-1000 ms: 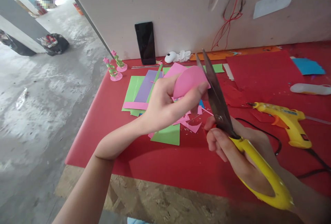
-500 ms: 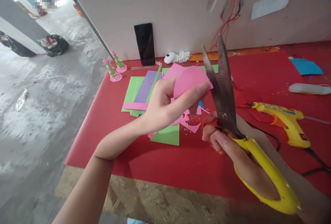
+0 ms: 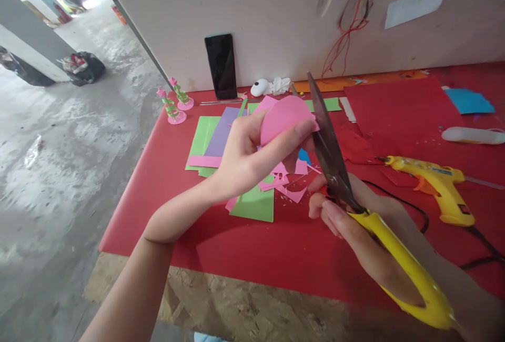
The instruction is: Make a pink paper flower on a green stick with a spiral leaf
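My left hand (image 3: 256, 152) pinches a rounded piece of pink paper (image 3: 286, 116) between thumb and fingers, held above the table. In my right hand (image 3: 351, 221) is a pair of scissors (image 3: 329, 147) with yellow handles and dark, worn blades. The blades point up and stand slightly apart, at the right edge of the pink paper; one blade is partly hidden behind it. Beneath my hands lie pink paper scraps (image 3: 292, 192), a green sheet (image 3: 254, 206) and a purple sheet (image 3: 223, 134).
A yellow glue gun (image 3: 434, 173) with a black cord lies at the right, near a blue piece (image 3: 469, 101). A phone (image 3: 221, 66) leans on the back panel. Two small paper flowers (image 3: 175, 105) stand at the red table's (image 3: 158, 215) left edge.
The scissors have tilted left and their blades have closed partway at the pink paper's right edge. My left hand has shifted slightly left with the paper.
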The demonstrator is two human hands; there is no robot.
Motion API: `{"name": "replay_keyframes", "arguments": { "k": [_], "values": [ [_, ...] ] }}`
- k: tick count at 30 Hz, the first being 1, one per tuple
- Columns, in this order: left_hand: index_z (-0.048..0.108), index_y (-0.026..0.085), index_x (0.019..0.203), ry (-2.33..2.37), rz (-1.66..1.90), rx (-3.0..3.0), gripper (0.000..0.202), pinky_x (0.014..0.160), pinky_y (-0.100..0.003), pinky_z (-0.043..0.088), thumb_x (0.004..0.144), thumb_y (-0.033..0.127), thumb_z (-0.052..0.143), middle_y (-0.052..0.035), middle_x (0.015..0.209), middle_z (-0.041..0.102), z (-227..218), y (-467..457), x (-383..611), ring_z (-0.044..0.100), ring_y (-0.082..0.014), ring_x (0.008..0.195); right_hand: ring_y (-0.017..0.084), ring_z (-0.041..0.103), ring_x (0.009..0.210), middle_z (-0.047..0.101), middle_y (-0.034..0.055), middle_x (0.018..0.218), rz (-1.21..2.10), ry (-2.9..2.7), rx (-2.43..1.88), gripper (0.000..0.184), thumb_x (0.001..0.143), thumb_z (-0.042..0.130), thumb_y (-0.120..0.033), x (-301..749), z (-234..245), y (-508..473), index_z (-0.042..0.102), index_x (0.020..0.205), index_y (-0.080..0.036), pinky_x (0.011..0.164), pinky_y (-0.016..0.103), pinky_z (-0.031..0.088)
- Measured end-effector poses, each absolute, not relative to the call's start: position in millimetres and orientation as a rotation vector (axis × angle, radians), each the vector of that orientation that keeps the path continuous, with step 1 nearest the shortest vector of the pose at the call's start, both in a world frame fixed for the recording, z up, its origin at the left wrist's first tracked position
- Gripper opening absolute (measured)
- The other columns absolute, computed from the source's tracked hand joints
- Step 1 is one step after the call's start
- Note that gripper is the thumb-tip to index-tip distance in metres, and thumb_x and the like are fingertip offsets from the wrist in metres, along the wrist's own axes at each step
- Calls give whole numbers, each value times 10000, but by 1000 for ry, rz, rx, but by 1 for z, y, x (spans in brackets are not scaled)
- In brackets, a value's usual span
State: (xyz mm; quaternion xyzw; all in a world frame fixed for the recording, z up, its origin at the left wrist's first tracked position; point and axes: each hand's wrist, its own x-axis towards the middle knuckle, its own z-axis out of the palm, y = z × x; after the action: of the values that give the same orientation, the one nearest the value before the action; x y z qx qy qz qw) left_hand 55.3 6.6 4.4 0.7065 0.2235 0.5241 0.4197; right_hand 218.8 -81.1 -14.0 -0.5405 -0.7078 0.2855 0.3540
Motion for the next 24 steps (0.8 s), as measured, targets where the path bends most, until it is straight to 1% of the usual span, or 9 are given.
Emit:
{"name": "replay_keyframes", "arguments": {
  "k": [3,6,9,11,14,17,20,24],
  "values": [
    [517,190,503,589,1303,1780,421,402,-219,450,909,301,539,31,490,526,6,7,55,478,-57,415,105,420,363,556,-24,591,750,-1839,-1384,164,940,380,-368,219,-15,-81,486,907,-246,350,260,347],
    [515,188,507,618,1305,1800,396,386,-214,420,890,282,552,32,481,525,6,9,54,492,-60,406,96,425,354,547,-32,587,748,-1888,-1313,191,946,370,-388,221,-17,-80,486,914,-240,349,250,344],
    [506,184,484,617,1324,1817,395,377,-213,399,870,243,565,32,466,513,8,10,54,488,-61,397,95,416,369,545,-39,598,762,-1859,-1343,175,947,378,-376,220,-16,-81,489,931,-242,368,247,346],
    [506,184,476,620,1331,1830,398,389,-222,423,865,243,570,29,468,509,9,10,53,498,-67,405,98,406,385,542,-40,605,780,-1810,-1400,157,945,386,-360,217,-13,-83,492,933,-244,379,246,342],
    [505,184,472,652,1329,1854,411,446,-252,496,869,269,569,21,467,496,10,10,52,545,-90,446,100,404,400,534,-37,610,796,-1773,-1429,142,939,396,-339,215,-10,-85,502,940,-245,386,242,335],
    [490,183,465,669,1324,1871,425,482,-269,524,873,277,565,20,453,463,11,10,52,570,-105,472,98,415,380,534,-34,594,806,-1818,-1378,179,941,387,-364,218,-14,-83,517,949,-241,379,243,339],
    [479,187,461,677,1314,1874,434,461,-269,506,868,302,573,24,443,439,12,10,52,554,-104,456,98,416,358,531,-33,571,808,-1878,-1353,220,948,365,-391,222,-17,-79,519,952,-234,362,244,339],
    [463,186,451,656,1288,1864,454,409,-253,444,854,348,595,19,443,455,12,11,53,523,-96,436,95,429,352,538,-36,568,761,-1913,-1313,220,962,343,-384,224,-18,-77,505,938,-236,359,241,347]
  ]
}}
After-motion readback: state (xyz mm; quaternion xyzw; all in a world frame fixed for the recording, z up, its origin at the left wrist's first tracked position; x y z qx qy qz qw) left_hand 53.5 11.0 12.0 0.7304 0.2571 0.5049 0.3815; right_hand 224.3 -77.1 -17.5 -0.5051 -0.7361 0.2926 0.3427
